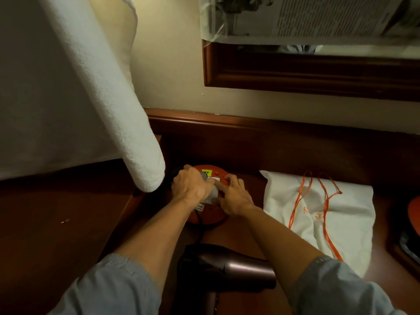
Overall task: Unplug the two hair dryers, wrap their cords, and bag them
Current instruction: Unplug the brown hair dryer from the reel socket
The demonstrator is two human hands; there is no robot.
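Note:
A round orange extension reel (pixel 205 215) lies on the dark wooden surface. My left hand (pixel 191 186) grips a plug at the reel's white socket block (pixel 213 193). My right hand (pixel 234 196) rests on the reel, its fingers pressing beside the socket. A black cord (pixel 200 226) runs from the plug toward me. A dark bronze hair dryer (pixel 236 268) lies on its side at the near edge between my forearms. A white drawstring bag (pixel 322 214) with orange strings lies flat to the right.
A rolled white towel (pixel 118 123) hangs down at the left, its end just beside my left hand. A dark wooden mirror frame (pixel 306 73) is on the wall above. Another orange object (pixel 414 212) shows at the right edge.

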